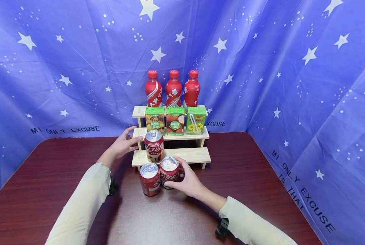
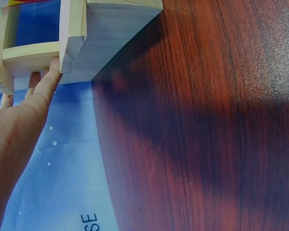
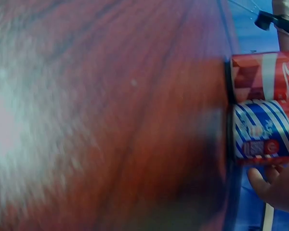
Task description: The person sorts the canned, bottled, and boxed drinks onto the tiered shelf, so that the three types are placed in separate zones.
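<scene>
On the lowest step of a three-tier wooden rack [image 1: 188,155] stands a red soda can [image 1: 154,149]. Two more cans are on the table in front, side by side: a left can [image 1: 150,183] and a right can [image 1: 169,173]. My right hand [image 1: 188,182] holds the right can, thumb at its front and fingers behind. Its blue-and-white striped side [image 3: 262,130] shows in the right wrist view. At the rack's left side my left hand [image 1: 121,146] grips the frame by the middle step; its fingers [image 2: 50,79] touch the wood in the left wrist view.
Several drinks fill the upper steps: three green juice cartons [image 1: 175,121] in the middle and three red bottles [image 1: 173,90] on top. The rack stands on a dark red wood table [image 1: 240,163]. Behind hangs a blue star-printed cloth [image 1: 87,68].
</scene>
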`<state>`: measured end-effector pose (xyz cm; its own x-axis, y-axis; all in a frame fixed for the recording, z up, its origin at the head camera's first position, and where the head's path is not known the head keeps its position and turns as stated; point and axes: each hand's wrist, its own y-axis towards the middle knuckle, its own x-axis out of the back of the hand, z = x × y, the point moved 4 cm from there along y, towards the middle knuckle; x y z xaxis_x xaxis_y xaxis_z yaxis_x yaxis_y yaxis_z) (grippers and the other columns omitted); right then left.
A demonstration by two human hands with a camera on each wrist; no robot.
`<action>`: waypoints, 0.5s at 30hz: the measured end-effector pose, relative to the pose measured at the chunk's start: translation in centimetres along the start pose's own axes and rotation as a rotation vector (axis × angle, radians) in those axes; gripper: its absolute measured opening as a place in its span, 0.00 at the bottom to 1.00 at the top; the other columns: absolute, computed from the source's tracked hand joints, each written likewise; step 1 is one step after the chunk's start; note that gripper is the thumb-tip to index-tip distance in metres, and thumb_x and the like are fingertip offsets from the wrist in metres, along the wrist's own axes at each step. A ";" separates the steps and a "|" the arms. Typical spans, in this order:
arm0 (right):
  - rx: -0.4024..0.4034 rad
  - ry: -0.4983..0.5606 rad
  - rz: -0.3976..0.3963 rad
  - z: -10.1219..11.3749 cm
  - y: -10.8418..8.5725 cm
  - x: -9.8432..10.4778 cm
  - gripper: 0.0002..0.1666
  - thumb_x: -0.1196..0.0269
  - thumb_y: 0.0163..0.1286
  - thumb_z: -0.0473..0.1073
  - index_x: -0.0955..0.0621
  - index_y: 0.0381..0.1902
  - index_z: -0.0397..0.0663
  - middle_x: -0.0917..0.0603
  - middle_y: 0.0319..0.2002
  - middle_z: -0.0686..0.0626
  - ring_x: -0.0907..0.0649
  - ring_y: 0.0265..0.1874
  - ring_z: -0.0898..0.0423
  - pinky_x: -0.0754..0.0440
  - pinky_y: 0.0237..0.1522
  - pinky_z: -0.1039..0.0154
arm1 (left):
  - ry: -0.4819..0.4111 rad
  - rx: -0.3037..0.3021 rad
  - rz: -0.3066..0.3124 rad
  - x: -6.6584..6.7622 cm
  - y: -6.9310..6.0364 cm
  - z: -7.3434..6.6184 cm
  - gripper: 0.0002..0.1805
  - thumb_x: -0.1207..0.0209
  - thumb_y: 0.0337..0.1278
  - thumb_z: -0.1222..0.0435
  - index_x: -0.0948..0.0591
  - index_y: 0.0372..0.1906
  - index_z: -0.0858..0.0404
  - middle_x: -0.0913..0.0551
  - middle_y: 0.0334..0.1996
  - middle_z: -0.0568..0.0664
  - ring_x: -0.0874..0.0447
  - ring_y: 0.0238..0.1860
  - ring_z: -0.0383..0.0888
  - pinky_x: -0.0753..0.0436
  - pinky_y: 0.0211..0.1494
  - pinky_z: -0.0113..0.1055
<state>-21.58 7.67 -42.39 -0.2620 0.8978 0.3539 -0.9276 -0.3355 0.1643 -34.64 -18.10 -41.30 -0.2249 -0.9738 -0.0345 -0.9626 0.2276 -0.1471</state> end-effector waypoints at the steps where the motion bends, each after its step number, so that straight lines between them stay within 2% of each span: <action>1: 0.002 0.003 -0.015 0.0 0.0 -0.1 0.53 0.25 0.48 0.41 0.40 0.68 0.48 0.26 0.58 0.44 0.22 0.51 0.50 0.21 0.52 0.53 | 0.002 -0.001 0.001 0.0 0.0 0.0 0.42 0.45 0.64 0.65 0.57 0.74 0.53 0.39 0.57 0.58 0.30 0.54 0.45 0.31 0.66 0.53; 4: 0.003 0.002 -0.060 -0.4 0.1 -0.6 0.54 0.24 0.46 0.43 0.40 0.68 0.49 0.25 0.57 0.46 0.22 0.49 0.52 0.20 0.49 0.59 | 0.003 -0.007 0.004 0.0 0.0 0.0 0.42 0.45 0.64 0.64 0.58 0.74 0.53 0.38 0.56 0.57 0.30 0.53 0.44 0.31 0.67 0.53; 6: -0.005 -0.007 -0.095 -1.5 0.4 -1.0 0.54 0.23 0.45 0.46 0.39 0.68 0.53 0.25 0.56 0.48 0.21 0.48 0.54 0.21 0.47 0.64 | 0.006 -0.011 0.006 0.0 0.0 -0.1 0.42 0.46 0.64 0.64 0.58 0.74 0.53 0.38 0.55 0.56 0.29 0.52 0.42 0.32 0.67 0.53; 11: -0.050 0.004 -0.176 -1.2 0.5 -1.5 0.50 0.24 0.46 0.43 0.37 0.65 0.56 0.26 0.56 0.46 0.21 0.48 0.53 0.21 0.48 0.66 | 0.001 -0.012 0.007 0.0 -0.1 -0.1 0.41 0.46 0.64 0.64 0.58 0.74 0.53 0.37 0.54 0.55 0.29 0.51 0.42 0.32 0.67 0.53; 15: -0.065 0.015 -0.200 0.0 0.3 -1.4 0.48 0.24 0.46 0.39 0.35 0.64 0.50 0.25 0.55 0.43 0.22 0.49 0.50 0.21 0.49 0.62 | -0.003 -0.002 0.001 -0.1 0.0 0.0 0.42 0.44 0.63 0.64 0.57 0.74 0.53 0.37 0.54 0.55 0.29 0.52 0.43 0.31 0.66 0.53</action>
<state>-21.46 6.35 -42.84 -0.0743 0.9491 0.3060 -0.9767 -0.1312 0.1700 -34.65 -18.04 -41.28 -0.2255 -0.9735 -0.0381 -0.9627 0.2287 -0.1447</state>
